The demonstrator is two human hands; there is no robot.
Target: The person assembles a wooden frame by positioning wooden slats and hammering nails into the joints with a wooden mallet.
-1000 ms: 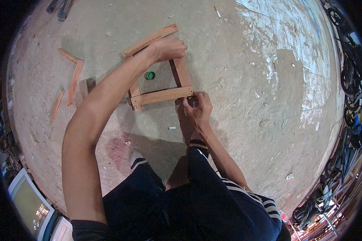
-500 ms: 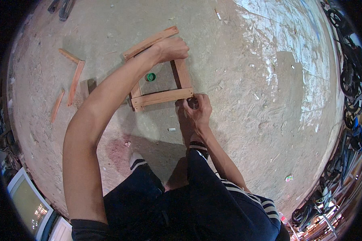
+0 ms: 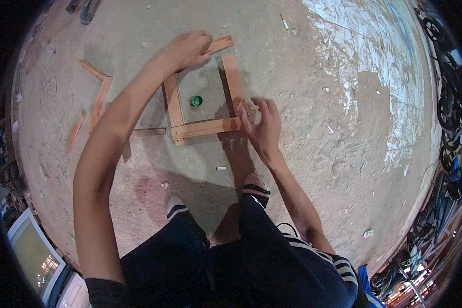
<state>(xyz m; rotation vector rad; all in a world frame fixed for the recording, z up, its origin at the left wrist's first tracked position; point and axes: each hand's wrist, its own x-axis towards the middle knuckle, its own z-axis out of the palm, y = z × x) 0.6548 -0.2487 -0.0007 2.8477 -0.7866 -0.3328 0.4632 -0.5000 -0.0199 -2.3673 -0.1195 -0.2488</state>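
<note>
On the floor in front of me lies a squarish frame of reddish wooden strips, with a near strip point(image 3: 208, 127), a left strip point(image 3: 173, 102) and a right strip point(image 3: 231, 77). My left hand point(image 3: 189, 50) is closed round a loose-looking wooden slat point(image 3: 222, 44) at the far side, covering its left part. A gap shows between this slat and the right strip's far end. My right hand point(image 3: 264, 123) is beside the near right corner, fingers apart, its thumb side at the wood. Inside the frame sits a small green ring-shaped piece point(image 3: 196, 101).
Two joined wooden strips point(image 3: 100, 97) and a short strip point(image 3: 76, 134) lie to the left. A thin flat piece point(image 3: 150, 132) is beside the frame. Bicycle-like wheels and clutter point(image 3: 446, 108) line the right edge. A white-framed panel point(image 3: 35, 256) stands at lower left.
My left hand has shifted left along the far slat, uncovering the right strip's far end. My right hand has moved up slightly at the near right corner, its fingers spreading.
</note>
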